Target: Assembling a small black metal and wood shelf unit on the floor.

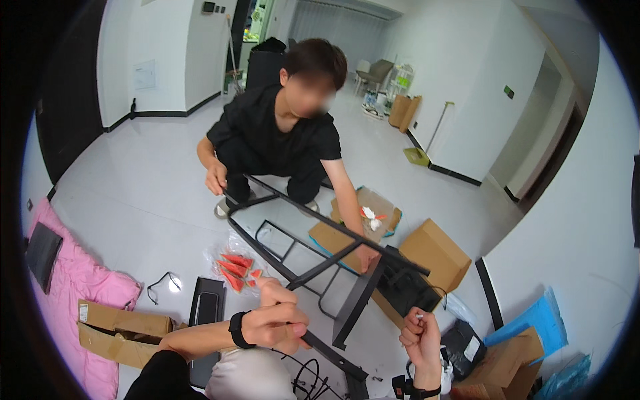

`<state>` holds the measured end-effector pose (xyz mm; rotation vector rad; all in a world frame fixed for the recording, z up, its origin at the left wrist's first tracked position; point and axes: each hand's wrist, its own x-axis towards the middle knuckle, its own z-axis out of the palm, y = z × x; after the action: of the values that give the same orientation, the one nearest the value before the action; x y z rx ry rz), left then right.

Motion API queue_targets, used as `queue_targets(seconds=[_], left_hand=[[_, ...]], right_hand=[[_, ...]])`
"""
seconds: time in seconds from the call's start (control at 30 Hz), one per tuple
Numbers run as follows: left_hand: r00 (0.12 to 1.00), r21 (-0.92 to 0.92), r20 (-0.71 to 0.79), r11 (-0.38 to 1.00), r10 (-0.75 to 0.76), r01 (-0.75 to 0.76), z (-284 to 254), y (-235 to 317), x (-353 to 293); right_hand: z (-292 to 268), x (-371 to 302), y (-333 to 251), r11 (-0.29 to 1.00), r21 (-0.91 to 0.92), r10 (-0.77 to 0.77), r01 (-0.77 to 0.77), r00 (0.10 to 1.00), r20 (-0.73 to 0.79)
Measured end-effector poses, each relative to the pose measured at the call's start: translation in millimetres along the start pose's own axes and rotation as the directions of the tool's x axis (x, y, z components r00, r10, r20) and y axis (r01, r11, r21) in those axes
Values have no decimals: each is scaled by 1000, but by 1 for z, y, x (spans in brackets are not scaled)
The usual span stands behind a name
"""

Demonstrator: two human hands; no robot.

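Left hand (277,325) grip clamped on black frame bar (327,351), right hand (420,338) pinching small screw (419,316)

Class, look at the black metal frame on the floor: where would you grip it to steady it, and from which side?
Grip the black metal frame on a bare bar near the corner where bars meet, coming from above. The bars are slim enough to wrap fingers around, as the left hand does. The right hand pinches a small fitting.
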<state>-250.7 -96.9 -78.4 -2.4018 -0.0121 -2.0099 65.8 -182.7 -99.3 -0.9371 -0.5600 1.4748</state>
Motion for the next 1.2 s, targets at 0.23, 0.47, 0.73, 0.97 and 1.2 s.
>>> queue_targets(seconds=[0.23, 0.47, 0.73, 0.97, 1.2], left_hand=[[988, 41, 136, 997, 67, -73, -9, -5, -42], [996, 32, 54, 997, 68, -70, -4, -4, -77], [986, -148, 141, 987, 87, -66, -2, -4, -71], [947, -118, 241, 975, 213, -190, 3, -9, -48], [963, 1, 268, 999, 38, -39, 9, 3, -66]], right_hand=[[24, 14, -13, 995, -88, -48, 47, 999, 0], [47, 17, -19, 973, -200, -129, 114, 990, -64], [45, 19, -17, 987, -123, -113, 100, 989, -100], [44, 14, -44, 913, -349, -233, 210, 972, -25], [46, 14, -45, 883, -349, -312, 313, 948, 61]])
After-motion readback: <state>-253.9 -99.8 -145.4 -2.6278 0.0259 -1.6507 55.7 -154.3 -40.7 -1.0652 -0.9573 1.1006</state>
